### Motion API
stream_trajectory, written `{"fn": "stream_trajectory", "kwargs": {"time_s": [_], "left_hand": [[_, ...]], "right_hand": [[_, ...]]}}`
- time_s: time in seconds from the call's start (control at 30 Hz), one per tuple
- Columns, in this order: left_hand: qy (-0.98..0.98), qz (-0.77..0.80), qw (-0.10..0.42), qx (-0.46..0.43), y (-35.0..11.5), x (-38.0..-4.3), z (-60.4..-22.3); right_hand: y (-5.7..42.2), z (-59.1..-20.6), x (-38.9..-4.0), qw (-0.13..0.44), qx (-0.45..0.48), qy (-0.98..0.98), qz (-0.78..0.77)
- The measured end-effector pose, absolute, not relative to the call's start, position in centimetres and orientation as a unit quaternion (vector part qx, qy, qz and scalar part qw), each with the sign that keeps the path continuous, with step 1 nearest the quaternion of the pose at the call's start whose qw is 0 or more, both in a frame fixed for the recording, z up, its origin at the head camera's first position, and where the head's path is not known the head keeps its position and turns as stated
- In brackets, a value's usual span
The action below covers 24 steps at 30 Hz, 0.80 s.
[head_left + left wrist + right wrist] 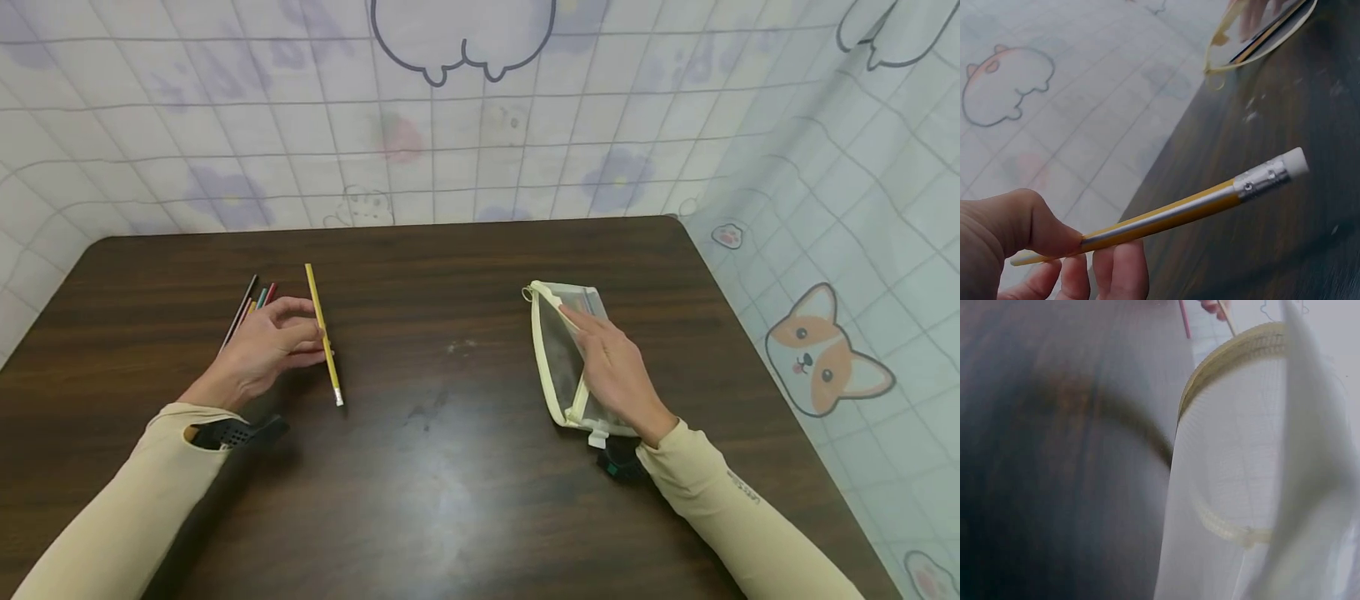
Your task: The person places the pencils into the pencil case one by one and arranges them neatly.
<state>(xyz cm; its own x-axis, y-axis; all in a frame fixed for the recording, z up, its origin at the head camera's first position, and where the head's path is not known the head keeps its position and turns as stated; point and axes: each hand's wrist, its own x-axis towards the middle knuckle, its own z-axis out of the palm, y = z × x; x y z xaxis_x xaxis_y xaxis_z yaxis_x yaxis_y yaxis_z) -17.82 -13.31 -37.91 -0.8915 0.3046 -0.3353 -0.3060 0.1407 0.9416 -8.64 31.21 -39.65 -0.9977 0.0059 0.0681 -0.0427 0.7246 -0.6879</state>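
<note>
In the head view my left hand (pixel 277 342) pinches a yellow pencil (pixel 324 335) between thumb and fingers. The left wrist view shows its white eraser (pixel 1296 161) and silver ferrule pointing away from the hand. Beside and partly behind that hand lie several coloured pencils (pixel 246 307). At the right, my right hand (pixel 618 371) grips the near-side rim of a mesh pencil pouch (pixel 551 358) with a cream zipper edge; the thumb is hidden. Its mouth gapes to the left. Through the mesh, the left wrist view shows long thin pencils (pixel 1266 42) inside.
Both hands work over a dark wooden table (pixel 435 467). A white gridded curtain (pixel 465 125) with cartoon prints rises behind its far edge and along the right side. Between the pencils and the pouch lies a stretch of table surface with faint pale marks.
</note>
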Motion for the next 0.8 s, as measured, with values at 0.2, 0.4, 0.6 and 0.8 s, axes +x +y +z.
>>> {"fn": "stream_trajectory", "kwargs": {"time_s": [0.2, 0.4, 0.6, 0.8], "left_hand": [[0.719, 0.648, 0.25, 0.007, -10.1, -17.8, -38.1], [0.714, 0.649, 0.263, 0.014, -7.1, -17.9, -38.3], [0.703, 0.655, 0.276, 0.023, -4.2, -18.1, -38.4], [0.688, 0.666, 0.286, 0.029, -1.6, -18.3, -38.9]], "right_hand": [[31.3, -39.7, -8.7, 0.034, 0.009, -0.929, 0.368], [31.3, -39.8, -8.6, 0.03, 0.008, -0.93, 0.367], [31.3, -39.9, -8.6, 0.035, 0.011, -0.928, 0.371], [31.5, -39.9, -8.5, 0.037, 0.01, -0.927, 0.373]]}}
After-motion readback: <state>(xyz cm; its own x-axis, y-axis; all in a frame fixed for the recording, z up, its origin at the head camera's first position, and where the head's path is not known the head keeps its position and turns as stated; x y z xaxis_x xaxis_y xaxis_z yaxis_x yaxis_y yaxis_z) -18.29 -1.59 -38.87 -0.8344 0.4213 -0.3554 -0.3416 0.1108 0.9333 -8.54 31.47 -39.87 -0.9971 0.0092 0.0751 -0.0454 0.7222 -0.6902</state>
